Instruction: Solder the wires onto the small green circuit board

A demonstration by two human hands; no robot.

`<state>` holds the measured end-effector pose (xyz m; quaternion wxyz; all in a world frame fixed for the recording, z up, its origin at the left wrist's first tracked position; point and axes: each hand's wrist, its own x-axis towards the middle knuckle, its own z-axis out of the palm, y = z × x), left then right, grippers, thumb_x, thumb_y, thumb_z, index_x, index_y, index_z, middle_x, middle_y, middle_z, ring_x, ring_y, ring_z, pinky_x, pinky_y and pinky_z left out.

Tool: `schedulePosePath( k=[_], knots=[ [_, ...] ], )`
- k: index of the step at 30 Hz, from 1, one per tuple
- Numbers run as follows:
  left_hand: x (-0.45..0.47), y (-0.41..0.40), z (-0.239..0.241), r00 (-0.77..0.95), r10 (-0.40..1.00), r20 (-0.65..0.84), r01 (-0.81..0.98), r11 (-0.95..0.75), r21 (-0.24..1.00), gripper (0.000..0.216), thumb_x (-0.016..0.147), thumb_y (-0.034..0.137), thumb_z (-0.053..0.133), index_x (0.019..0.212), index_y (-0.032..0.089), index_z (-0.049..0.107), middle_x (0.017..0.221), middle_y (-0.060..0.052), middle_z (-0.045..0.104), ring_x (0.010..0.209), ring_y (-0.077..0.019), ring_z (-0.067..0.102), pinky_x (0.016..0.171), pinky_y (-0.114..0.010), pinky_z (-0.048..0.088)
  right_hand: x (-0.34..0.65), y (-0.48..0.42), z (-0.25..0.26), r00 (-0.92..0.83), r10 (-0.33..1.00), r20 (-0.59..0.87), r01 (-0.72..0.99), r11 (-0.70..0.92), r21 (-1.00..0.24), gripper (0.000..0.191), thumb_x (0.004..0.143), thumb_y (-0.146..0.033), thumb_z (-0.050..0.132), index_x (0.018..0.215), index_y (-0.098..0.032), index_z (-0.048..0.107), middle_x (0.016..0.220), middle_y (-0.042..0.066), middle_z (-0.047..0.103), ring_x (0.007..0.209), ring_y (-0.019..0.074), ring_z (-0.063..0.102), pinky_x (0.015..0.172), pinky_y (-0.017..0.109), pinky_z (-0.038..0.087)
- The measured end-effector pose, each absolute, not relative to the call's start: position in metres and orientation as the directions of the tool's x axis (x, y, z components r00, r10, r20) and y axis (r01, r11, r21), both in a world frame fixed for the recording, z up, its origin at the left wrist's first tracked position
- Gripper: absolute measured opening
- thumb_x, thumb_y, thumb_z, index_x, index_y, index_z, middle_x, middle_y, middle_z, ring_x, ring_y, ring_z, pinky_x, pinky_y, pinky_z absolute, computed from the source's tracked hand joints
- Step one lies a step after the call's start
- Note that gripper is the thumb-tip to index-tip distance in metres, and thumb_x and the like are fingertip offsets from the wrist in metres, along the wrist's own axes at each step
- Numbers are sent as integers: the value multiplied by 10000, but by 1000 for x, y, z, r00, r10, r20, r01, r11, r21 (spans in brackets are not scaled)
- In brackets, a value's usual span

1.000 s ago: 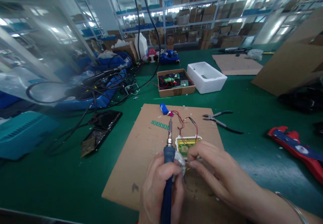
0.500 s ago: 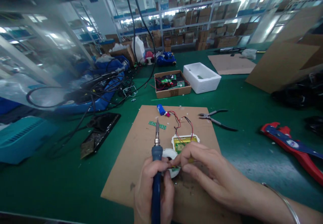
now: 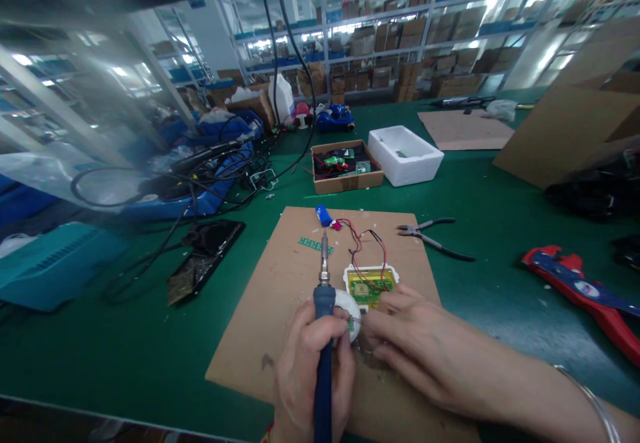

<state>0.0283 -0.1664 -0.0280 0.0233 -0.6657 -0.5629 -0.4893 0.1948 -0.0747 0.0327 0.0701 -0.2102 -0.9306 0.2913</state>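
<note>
My left hand is closed around a blue-handled soldering iron, its tip pointing away from me. Between the thumb and fingers of that hand is also a white round part with a bit of green board on it. Just right of it, my right hand is closed, fingertips pinched at a thin wire by the round part; they are partly smeared by motion. Behind that hand lies a white-rimmed case with a green circuit board, wired in red and black toward a small blue battery.
All this is on a cardboard sheet, with a green board strip. Cutting pliers lie at its right edge; a red-and-blue wire stripper is farther right. Behind stand a parts box and a white foam box.
My right hand has drawn slightly right, away from the round part, uncovering more of the circuit board in the case. My left hand keeps its hold on the soldering iron. The view has shifted a little.
</note>
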Motion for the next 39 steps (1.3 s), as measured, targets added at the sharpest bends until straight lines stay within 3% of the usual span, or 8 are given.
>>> schedulePosePath(
  k=[4, 8, 20, 27, 32, 39],
  knots=[
    [28, -163, -27, -93, 717, 690, 765, -392, 511, 349, 751, -29, 583, 1019, 183, 509, 988, -66, 623, 949, -165, 629, 808, -305, 543, 191, -76, 32, -827, 545, 137, 323, 661, -677, 101, 864, -115, 480, 830, -189, 540, 785, 18, 574, 766, 166, 512, 708, 300, 392],
    [29, -161, -28, -84, 709, 700, 756, -412, 509, 352, 747, -39, 565, 1009, 190, 511, 979, -53, 617, 942, -155, 628, 811, -285, 538, 185, -78, 26, -775, 607, 177, 339, 635, -694, 105, 854, -112, 496, 815, -182, 565, 734, 3, 578, 727, 155, 505, 693, 300, 374],
    [35, -158, -25, -154, 695, 702, 684, -438, 583, 368, 734, -46, 621, 990, 198, 520, 1016, -33, 612, 979, -131, 626, 862, -247, 524, 182, -74, 16, -760, 620, 194, 301, 601, -741, 92, 884, -134, 481, 856, -177, 557, 796, 18, 588, 754, 159, 499, 684, 295, 375],
    [38, -157, -19, -156, 624, 766, 712, -466, 525, 362, 739, -44, 623, 1007, 190, 556, 1017, -21, 595, 890, -104, 621, 771, -211, 525, 183, -78, 14, -698, 672, 249, 208, 523, -827, 122, 917, -171, 466, 808, -194, 517, 823, 18, 542, 792, 155, 504, 693, 292, 404],
    [36, -161, -19, -226, 602, 766, 732, -414, 541, 352, 725, -48, 633, 981, 184, 565, 978, 4, 602, 893, -93, 621, 814, -201, 488, 180, -82, 8, -676, 677, 290, 146, 509, -848, 113, 914, -140, 422, 853, -192, 502, 904, 41, 521, 852, 159, 511, 726, 298, 436],
    [28, -171, -25, -172, 695, 698, 783, -333, 525, 362, 740, 30, 663, 1055, 158, 537, 998, -35, 616, 934, -123, 627, 832, -221, 489, 180, -80, 6, -693, 669, 267, 209, 542, -814, 90, 856, -127, 454, 834, -171, 528, 783, 25, 572, 723, 141, 528, 642, 276, 431]
  ],
)
